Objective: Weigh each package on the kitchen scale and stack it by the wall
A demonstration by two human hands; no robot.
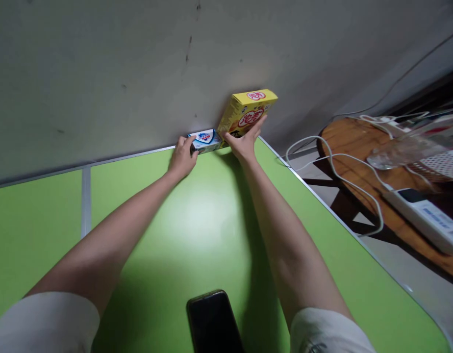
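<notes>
Green bench (197, 230) met a grey wall, where the left hand (182, 158) gripped the soap box (205, 140) and the right hand (244, 139) lay flat-open against the upright yellow box (248, 113); steady, even pressure would suit.

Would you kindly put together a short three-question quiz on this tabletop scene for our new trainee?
1. True or false: the yellow box stands upright against the wall.
2. Which thing does the left hand touch?
A. the black phone
B. the small blue and white box
C. the white power strip
3. Fill in: the green table has a round ____ table to its right.

Key:
1. True. The right hand rests against its front.
2. B. The fingers lie on its left end.
3. Wooden. White cables run across it.
</notes>
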